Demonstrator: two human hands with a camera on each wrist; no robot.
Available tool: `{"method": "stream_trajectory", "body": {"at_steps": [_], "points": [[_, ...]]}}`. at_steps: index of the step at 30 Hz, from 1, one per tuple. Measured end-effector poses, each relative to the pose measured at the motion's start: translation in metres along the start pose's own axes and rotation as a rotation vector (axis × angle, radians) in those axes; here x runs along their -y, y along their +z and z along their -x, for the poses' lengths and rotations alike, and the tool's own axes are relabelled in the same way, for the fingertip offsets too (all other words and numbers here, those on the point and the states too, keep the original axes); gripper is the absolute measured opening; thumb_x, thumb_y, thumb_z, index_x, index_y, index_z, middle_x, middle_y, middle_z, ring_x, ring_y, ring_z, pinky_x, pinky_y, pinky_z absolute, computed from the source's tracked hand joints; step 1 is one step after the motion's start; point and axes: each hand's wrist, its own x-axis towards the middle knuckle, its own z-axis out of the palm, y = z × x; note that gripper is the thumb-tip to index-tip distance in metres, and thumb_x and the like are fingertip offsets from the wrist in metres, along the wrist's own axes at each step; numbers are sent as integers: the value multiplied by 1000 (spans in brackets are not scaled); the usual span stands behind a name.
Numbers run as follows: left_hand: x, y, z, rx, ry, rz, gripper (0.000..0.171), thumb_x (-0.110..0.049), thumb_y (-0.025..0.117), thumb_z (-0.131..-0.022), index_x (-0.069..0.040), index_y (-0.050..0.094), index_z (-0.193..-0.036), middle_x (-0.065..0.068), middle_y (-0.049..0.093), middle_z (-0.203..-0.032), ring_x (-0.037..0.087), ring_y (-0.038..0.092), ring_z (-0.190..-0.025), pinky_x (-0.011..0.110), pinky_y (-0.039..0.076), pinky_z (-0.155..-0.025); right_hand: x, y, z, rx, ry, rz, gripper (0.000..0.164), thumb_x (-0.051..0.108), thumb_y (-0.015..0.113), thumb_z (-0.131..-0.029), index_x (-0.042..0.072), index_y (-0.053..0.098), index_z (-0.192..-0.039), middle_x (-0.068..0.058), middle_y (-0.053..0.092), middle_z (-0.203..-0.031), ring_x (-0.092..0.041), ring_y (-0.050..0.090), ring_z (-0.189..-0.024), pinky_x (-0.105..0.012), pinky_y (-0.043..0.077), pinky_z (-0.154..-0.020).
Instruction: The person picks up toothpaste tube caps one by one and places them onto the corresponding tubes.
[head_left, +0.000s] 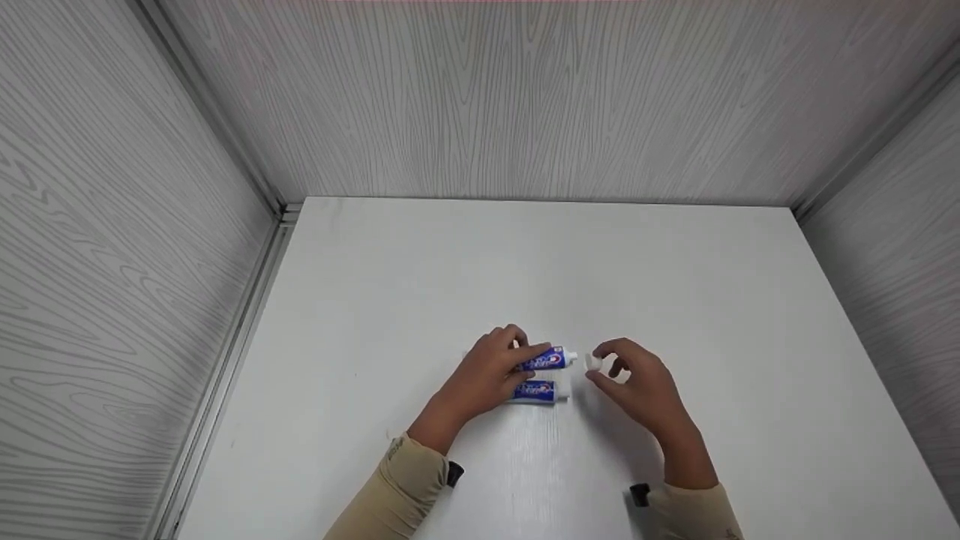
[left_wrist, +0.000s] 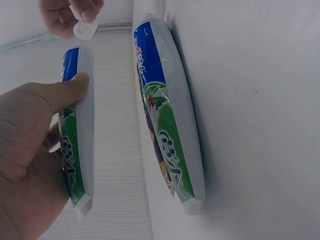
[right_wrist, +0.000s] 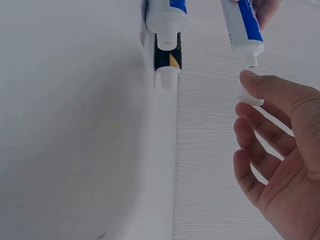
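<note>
My left hand (head_left: pixel 486 375) grips a blue, white and green toothpaste tube (left_wrist: pixel 86 125), thumb along its side. The tube's bare nozzle (right_wrist: pixel 252 64) points toward my right hand (head_left: pixel 643 390). Between thumb and index finger, that hand pinches a white cap (right_wrist: pixel 246 95), just off the nozzle. The other fingers of my right hand are loosely bent. A second toothpaste tube (left_wrist: pixel 167 110) of the same look lies on the table with its white cap on, nearer to me in the head view. My left hand hides its tail end there.
Beside the lying tube, a black tube with a gold mark (right_wrist: pixel 167 59) and a white cap shows in part. The white table (head_left: pixel 420 262) meets grey wood-grain panels at the back (head_left: pixel 480 97), left (head_left: pixel 105 262) and right (head_left: pixel 892 202).
</note>
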Motion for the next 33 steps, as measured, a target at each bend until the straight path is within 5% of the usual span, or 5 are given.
{"method": "stream_trajectory", "body": {"at_steps": [9, 20, 33], "points": [[-9, 1, -1, -16, 48, -11, 51, -18, 76, -100, -31, 65, -147, 2, 61, -120, 18, 56, -103, 36, 51, -91, 5, 0, -1, -36, -77, -10, 32, 12, 89, -87, 18, 73, -113, 4, 74, -108, -13, 66, -84, -45, 58, -73], [-13, 1, -1, -14, 63, 7, 49, -19, 77, -99, -28, 67, -146, 3, 61, -120, 20, 57, -103, 39, 52, -92, 9, 2, -1, -35, -149, 5, 33, 9, 90, -85, 19, 73, -111, 6, 73, -105, -11, 67, -81, -37, 57, -73], [-14, 2, 0, -1, 64, -24, 50, -19, 77, -100, -28, 66, -147, 3, 62, -122, 19, 57, -105, 39, 52, -93, 11, 0, -1, 66, -119, -41, 31, 11, 87, -89, 22, 75, -115, 8, 71, -113, -9, 67, -84, -39, 59, -77]]}}
